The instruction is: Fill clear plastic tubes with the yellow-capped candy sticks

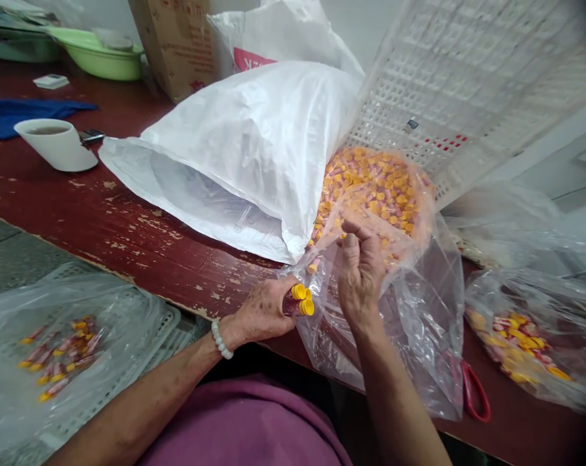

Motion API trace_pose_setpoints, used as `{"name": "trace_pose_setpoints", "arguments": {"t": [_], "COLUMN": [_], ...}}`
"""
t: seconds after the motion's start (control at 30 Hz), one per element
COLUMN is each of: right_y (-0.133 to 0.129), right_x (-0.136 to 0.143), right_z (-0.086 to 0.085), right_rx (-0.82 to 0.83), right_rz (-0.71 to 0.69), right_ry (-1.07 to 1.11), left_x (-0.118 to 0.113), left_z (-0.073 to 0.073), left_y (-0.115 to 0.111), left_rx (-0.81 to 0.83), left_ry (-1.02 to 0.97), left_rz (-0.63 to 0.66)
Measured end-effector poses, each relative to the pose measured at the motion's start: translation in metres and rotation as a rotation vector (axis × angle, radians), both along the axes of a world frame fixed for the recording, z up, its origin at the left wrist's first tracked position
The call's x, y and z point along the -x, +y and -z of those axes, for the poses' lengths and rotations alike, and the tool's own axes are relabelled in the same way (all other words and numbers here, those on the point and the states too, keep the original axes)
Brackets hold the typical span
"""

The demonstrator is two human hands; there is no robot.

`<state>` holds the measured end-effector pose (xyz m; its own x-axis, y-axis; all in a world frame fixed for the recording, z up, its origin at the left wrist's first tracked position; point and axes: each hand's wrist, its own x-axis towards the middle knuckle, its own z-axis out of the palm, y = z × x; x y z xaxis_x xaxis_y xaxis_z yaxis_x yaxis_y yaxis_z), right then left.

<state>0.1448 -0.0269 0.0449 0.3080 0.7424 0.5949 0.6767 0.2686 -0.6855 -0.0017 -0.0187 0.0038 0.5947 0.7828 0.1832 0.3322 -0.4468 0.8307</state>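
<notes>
My left hand (268,307), a pale bead bracelet on its wrist, is closed around several small dark-red tubes with yellow caps (300,301). Their capped ends face right. My right hand (363,272) is raised at the clear plastic bag (419,310), its fingers curled toward the thumb; whether anything is pinched there I cannot make out. Behind it lies a heap of small orange-capped pieces with pinkish labels (390,194), inside the clear bag. A large white sack (254,142) lies to the left, its mouth facing me, with clear tubes (244,217) inside.
A white perforated basket (467,84) leans at the back right. Lower left, a lined crate holds finished-looking capped tubes (65,353); another bag of them (526,343) sits right, near a red loop handle (475,391). A white cup (60,152) stands on the worn red table (142,239).
</notes>
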Motion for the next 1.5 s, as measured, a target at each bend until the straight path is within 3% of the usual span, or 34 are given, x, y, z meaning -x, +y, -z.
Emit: {"name": "trace_pose_setpoints", "arguments": {"t": [0.1,0.2,0.3,0.37,0.47,0.53,0.6,0.67,0.83,0.9,0.97,1.07,1.17,1.23,1.3,1.37,1.5], "right_y": [0.011,0.018,0.023,0.026,0.029,0.03,0.032,0.034,0.043,0.044,0.044,0.037,0.019,0.003,-0.014,-0.028,-0.039], "right_x": [0.022,0.029,0.002,-0.029,-0.076,-0.093,-0.094,-0.083,-0.05,-0.048,-0.052,-0.067,-0.07,-0.056,-0.031,-0.004,0.021], "right_z": [0.019,0.03,0.031,0.032,0.048,0.065,0.08,0.086,0.075,0.071,0.071,0.07,0.057,0.042,0.028,0.02,0.019], "right_rx": [-0.029,0.019,-0.01,-0.009,0.16,0.35,0.461,0.471,0.499,0.54,0.6,0.697,0.581,0.426,0.306,0.22,0.167], "right_rz": [-0.11,-0.167,-0.016,0.087,0.185,0.131,0.014,-0.094,-0.3,-0.297,-0.203,0.023,0.154,0.071,-0.083,-0.197,-0.327], "right_ry": [-0.133,0.013,0.261,0.275,0.07,-0.123,-0.232,-0.314,-0.607,-0.706,-0.76,-0.639,-0.217,0.11,0.3,0.292,-0.01], "left_x": [-0.005,-0.007,-0.004,0.002,0.01,0.013,0.014,0.014,0.016,0.017,0.017,0.014,0.009,0.004,-0.002,-0.006,-0.007], "left_z": [0.008,0.012,0.013,0.015,0.021,0.025,0.028,0.03,0.031,0.028,0.024,0.019,0.016,0.015,0.013,0.01,0.003], "left_y": [-0.005,-0.007,-0.002,0.003,0.007,0.008,0.009,0.009,0.013,0.014,0.014,0.012,0.011,0.01,0.009,0.006,0.004], "left_rx": [0.019,0.227,0.516,0.649,0.744,0.762,0.764,0.76,0.719,0.693,0.669,0.634,0.559,0.492,0.439,0.383,0.242], "left_ry": [0.012,-0.075,-0.262,-0.326,-0.331,-0.341,-0.365,-0.38,-0.374,-0.363,-0.361,-0.387,-0.396,-0.367,-0.331,-0.308,-0.255], "left_rz": [0.017,-0.026,-0.069,-0.085,-0.093,-0.109,-0.133,-0.156,-0.215,-0.236,-0.251,-0.252,-0.228,-0.204,-0.17,-0.124,-0.074]}}
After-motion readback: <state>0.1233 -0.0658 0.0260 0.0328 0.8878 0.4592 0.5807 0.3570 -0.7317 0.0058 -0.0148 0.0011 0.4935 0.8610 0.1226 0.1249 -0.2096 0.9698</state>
